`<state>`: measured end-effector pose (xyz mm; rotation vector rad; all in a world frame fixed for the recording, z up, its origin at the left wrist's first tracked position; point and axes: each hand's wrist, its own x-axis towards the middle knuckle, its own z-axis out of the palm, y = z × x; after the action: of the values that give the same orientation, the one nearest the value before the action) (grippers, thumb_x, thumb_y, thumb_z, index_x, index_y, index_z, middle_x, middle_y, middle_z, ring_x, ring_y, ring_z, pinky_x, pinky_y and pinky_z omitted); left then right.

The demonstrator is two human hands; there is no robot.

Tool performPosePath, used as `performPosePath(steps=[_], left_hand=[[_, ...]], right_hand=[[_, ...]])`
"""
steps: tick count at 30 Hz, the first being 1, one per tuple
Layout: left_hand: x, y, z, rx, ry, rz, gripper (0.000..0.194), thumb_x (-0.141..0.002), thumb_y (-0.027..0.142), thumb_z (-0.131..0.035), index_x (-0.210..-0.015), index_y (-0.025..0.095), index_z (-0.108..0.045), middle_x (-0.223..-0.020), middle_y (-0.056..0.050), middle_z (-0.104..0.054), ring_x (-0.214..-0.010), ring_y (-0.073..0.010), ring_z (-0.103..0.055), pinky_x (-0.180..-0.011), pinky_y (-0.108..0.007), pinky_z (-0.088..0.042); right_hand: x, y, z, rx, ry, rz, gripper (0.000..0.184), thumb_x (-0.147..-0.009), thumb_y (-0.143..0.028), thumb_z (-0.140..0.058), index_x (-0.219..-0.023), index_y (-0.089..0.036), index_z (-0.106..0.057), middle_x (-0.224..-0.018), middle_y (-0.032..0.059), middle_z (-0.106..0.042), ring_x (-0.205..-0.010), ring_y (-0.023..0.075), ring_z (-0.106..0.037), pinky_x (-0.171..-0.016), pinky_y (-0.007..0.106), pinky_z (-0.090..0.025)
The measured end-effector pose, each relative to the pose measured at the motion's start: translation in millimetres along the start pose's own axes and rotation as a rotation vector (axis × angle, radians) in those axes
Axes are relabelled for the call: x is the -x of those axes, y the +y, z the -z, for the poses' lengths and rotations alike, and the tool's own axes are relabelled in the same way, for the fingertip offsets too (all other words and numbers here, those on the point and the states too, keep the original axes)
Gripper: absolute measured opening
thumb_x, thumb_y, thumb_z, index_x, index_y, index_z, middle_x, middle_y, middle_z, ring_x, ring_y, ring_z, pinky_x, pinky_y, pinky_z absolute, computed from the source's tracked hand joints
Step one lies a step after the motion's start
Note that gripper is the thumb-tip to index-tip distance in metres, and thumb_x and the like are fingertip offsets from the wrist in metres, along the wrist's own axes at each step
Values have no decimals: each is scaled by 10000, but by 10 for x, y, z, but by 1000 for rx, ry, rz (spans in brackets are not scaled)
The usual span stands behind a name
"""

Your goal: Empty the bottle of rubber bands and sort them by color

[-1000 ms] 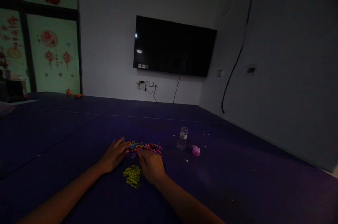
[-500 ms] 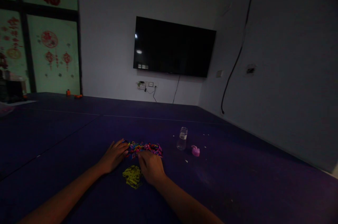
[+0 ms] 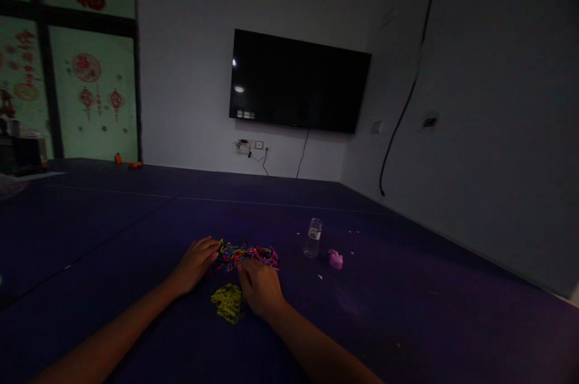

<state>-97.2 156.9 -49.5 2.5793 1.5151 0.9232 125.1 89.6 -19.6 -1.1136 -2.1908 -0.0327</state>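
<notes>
On the dark purple mat (image 3: 136,233), a mixed-colour pile of small bands (image 3: 248,253) lies directly ahead of both hands. Left hand (image 3: 195,263) rests palm down, fingers loosely spread, fingertips touching the pile's left edge. Right hand (image 3: 259,286) is curled at the pile's near edge; whether it grips anything cannot be told. Yellow band heap (image 3: 228,302) sits just beside the right hand. Clear bottle (image 3: 312,237) and pink object (image 3: 335,259) stand to the right, apart.
</notes>
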Motion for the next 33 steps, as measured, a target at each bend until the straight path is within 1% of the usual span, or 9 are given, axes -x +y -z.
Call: performPosePath(steps=[5,8,11,13,16,19,23,28,33], left_hand=[[-9,59,73,206,78,35,471,-915,475,-290,-1173,231,-600,-1243,-50,-589,-1222,-219,-444,-1033,-450,-352],[8,107,143,315,97,78,462,-915,473,-290,-1139,247,-625,-1224,-45,-601,-1190,-209,-482,-1033,-437,-356],[32,151,202,352,107,95,467,-918,469,-287,-1108,238,-646,-1192,-55,-619,-1160,-208,-511,-1029,-433,-364],[48,185,222,322,120,44,464,-923,454,-285,-1094,228,-653,-1169,-60,-631,-1140,-204,-525,-1015,-431,-385],[74,261,230,174,153,-140,410,-930,397,-307,-1116,237,-635,-1146,-47,-644,-1138,-195,-522,-1014,-446,-385],[101,362,233,-33,177,-336,346,-921,323,-364,-1163,237,-596,-1165,-39,-636,-1168,-193,-499,-1046,-474,-342],[127,456,237,-199,229,-511,333,-910,259,-404,-1195,190,-562,-1179,-63,-628,-1185,-191,-489,-1045,-452,-354],[129,470,237,-260,254,-570,364,-909,227,-404,-1257,188,-504,-1220,-67,-607,-1194,-187,-490,-1034,-440,-376],[124,466,233,-246,282,-579,379,-910,226,-399,-1278,190,-483,-1230,-75,-600,-1192,-182,-496,-1017,-425,-400]], right_hand=[[1,3,-3,5,-1,-7,306,-939,-231,-328,-870,-205,-626,-828,31,-673,-751,145,-627,-616,213,-418],[1,12,-12,1,2,-10,310,-941,-240,-331,-883,-204,-633,-834,35,-676,-758,149,-630,-635,217,-433],[-4,19,-18,-26,13,-8,308,-939,-238,-336,-931,-205,-642,-877,40,-681,-800,151,-635,-684,227,-463],[-6,18,-20,-64,30,20,305,-936,-229,-340,-1022,-207,-632,-999,51,-672,-918,157,-623,-788,251,-475],[-1,14,-25,-94,45,70,341,-935,-235,-352,-1212,-203,-548,-1225,71,-583,-1132,174,-530,-958,315,-422],[9,26,-45,-68,0,103,406,-935,-236,-354,-1334,-213,-430,-1345,87,-483,-1227,194,-449,-1000,377,-396],[11,69,-80,-42,-62,157,503,-934,-233,-353,-1427,-207,-257,-1442,110,-343,-1300,217,-356,-1012,421,-381],[2,106,-97,-58,-91,214,612,-932,-223,-344,-1465,-184,-45,-1472,106,-278,-1331,208,-301,-1045,413,-351],[1,124,-97,-100,-91,220,613,-944,-233,-315,-1464,-186,7,-1488,103,-234,-1346,198,-268,-1057,417,-336]])
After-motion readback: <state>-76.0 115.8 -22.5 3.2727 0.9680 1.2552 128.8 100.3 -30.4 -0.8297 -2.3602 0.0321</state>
